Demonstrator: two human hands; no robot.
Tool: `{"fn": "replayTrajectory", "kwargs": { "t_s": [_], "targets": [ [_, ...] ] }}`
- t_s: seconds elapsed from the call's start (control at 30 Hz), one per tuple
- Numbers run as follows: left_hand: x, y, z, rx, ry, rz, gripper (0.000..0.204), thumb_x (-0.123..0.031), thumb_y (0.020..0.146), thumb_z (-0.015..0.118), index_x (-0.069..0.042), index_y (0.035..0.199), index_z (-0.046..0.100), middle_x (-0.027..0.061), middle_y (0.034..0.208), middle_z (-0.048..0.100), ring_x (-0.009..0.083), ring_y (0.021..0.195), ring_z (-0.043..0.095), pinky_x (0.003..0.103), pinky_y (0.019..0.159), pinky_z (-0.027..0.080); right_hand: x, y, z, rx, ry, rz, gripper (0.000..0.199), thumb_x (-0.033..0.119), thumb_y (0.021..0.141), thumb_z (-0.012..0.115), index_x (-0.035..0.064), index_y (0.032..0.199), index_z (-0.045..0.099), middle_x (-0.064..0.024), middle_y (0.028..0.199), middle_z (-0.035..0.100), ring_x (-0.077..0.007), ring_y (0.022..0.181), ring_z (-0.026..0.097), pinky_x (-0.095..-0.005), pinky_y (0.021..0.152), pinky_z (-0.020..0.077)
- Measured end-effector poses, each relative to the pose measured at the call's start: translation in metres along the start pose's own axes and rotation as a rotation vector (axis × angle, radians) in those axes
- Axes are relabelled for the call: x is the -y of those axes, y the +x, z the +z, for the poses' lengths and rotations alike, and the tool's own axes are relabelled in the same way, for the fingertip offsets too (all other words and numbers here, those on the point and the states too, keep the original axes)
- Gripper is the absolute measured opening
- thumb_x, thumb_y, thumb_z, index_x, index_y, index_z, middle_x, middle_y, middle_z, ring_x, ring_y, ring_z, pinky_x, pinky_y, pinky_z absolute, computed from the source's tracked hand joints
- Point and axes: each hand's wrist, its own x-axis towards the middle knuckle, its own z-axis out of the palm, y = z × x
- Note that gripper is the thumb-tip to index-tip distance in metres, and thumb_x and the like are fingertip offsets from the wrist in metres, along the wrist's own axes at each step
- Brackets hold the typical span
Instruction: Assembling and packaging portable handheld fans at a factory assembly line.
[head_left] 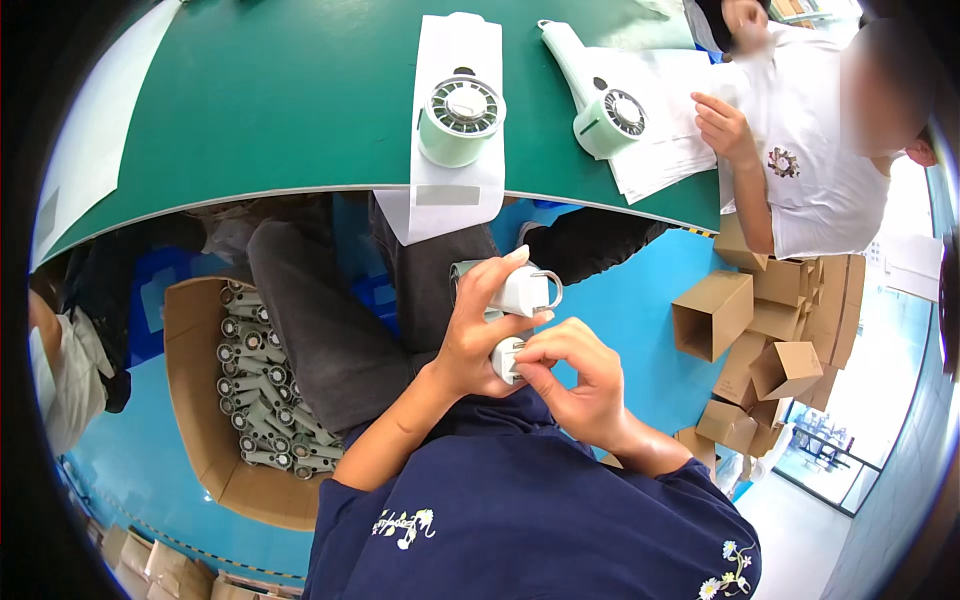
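Observation:
Above my lap, my left hand (468, 335) is closed around white and pale parts. Between its fingers shows a white block-shaped piece (522, 292) with a curved loop (552, 288) on its end. Lower down in the same hand sits a white rounded end piece (506, 360) with a small opening in its face. My right hand (582, 385) pinches with thumb and forefinger right at that face; whatever lies between the fingertips is too small to tell. On the table ahead, a pale green handheld fan (460, 125) stands on a white sheet (455, 215).
A green table (300, 100) spans the far side. Another green fan (610, 122) lies on white sheets near a co-worker's hand (725, 128). At left, a carton (195, 400) holds many small fans (262, 380); open cardboard boxes (712, 315) pile up at right.

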Motion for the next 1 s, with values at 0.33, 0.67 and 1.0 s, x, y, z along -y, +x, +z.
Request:
{"fn": "replayTrajectory", "kwargs": {
  "t_s": [0.33, 0.67, 1.0],
  "targets": [
    [0.004, -0.002, -0.002, 0.04, 0.059, 0.025, 0.048, -0.038, 0.07, 0.078, -0.008, 0.107, 0.08, 0.0332, 0.151, 0.04, 0.0448, 0.131, 0.05, 0.051, 0.106, 0.043, -0.001, 0.003, -0.001, 0.016, -0.023, -0.051, 0.017, -0.004, 0.082, 0.078, 0.003, 0.096, 0.071, -0.0069, 0.093, 0.072, -0.0191, 0.08, 0.06, -0.0299, 0.07, 0.0505],
    [0.001, 0.0, 0.001, -0.016, -0.017, -0.01, 0.045, -0.028, 0.066, 0.079, -0.008, 0.106, 0.078, 0.0292, 0.151, 0.045, 0.0442, 0.128, 0.051, 0.052, 0.107, 0.039, -0.001, 0.002, 0.001, 0.004, -0.051, -0.076, 0.018, -0.004, 0.081, 0.078, 0.0038, 0.095, 0.071, -0.0071, 0.092, 0.072, -0.0199, 0.081, 0.061, -0.0301, 0.07, 0.0504],
    [-0.002, -0.006, -0.005, -0.011, 0.015, -0.05, 0.047, -0.027, 0.063, 0.08, -0.008, 0.107, 0.079, 0.0285, 0.15, 0.046, 0.0438, 0.129, 0.05, 0.052, 0.107, 0.039, -0.002, -0.012, 0.02, -0.116, -0.032, -0.086, 0.024, -0.009, 0.081, 0.079, 0.0005, 0.103, 0.075, -0.0102, 0.109, 0.056, -0.017, 0.086, 0.065, -0.028, 0.075, 0.0564]
  ]
}}
